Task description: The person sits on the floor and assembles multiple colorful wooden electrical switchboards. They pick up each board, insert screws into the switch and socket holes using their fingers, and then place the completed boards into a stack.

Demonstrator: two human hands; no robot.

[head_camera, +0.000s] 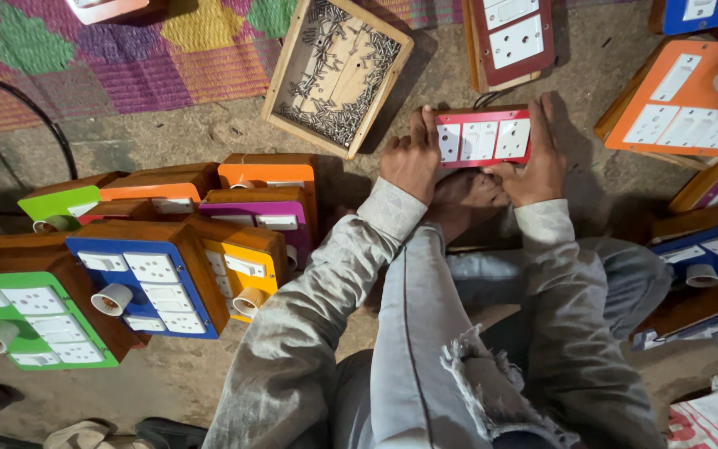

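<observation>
Seated on the bare ground, I grip a red switchboard panel [484, 137] from both ends: my left hand [410, 160] curls round its left edge, my right hand [539, 158] lies flatter along its right edge, fingers extended. The panel sits just beyond my foot [465, 199]. A wooden tray of screws [338, 73] rests near, ahead-left; finished coloured switchboards [159, 278] crowd my left side.

wooden screw tray [291, 62], blue switchboard [151, 287], woven mat [126, 58]
</observation>
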